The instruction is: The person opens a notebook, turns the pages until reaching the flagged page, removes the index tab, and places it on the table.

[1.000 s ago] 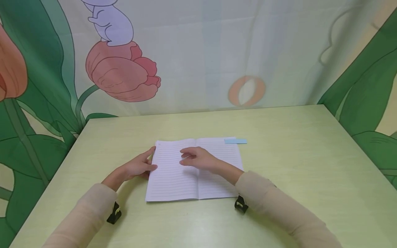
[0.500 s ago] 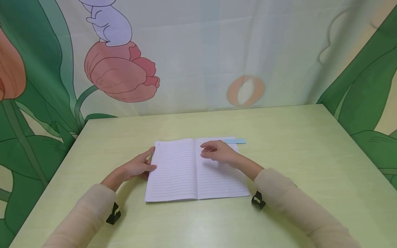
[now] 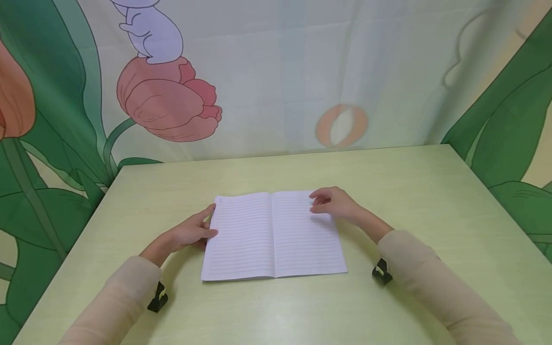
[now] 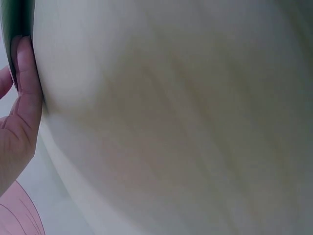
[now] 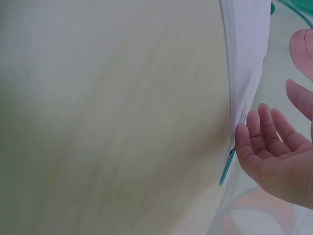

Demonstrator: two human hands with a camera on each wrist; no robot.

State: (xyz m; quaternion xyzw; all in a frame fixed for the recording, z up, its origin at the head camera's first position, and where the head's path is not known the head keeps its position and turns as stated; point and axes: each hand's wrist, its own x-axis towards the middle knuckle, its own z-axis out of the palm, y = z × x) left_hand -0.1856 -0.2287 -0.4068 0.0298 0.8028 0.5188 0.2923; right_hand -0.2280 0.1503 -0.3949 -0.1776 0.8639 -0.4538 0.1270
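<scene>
An open notebook (image 3: pixel 247 239) with lined white pages lies flat on the table. My left hand (image 3: pixel 189 232) holds its left edge, thumb on the page and fingers at the underside; in the left wrist view, the fingers (image 4: pixel 28 73) reach beneath the dark green cover. Over the top right corner of the right page hovers my right hand (image 3: pixel 336 203), fingers loosely bent and nothing between them. A thin blue strip (image 5: pixel 227 168) sticks out past the notebook's edge in the right wrist view, close to that hand. In the head view the right hand hides this strip.
The pale yellow-green table (image 3: pixel 409 201) extends around the notebook on all sides. Behind it hangs a curtain (image 3: pixel 267 96) printed with tulips, leaves and a white animal. A black wrist camera (image 3: pixel 382 272) sits under the right sleeve, another camera (image 3: pixel 158 298) under the left.
My right hand has moved rightward and away from me, from above the left page to the notebook's top right corner, now covering the blue strip. The left hand and notebook stay put.
</scene>
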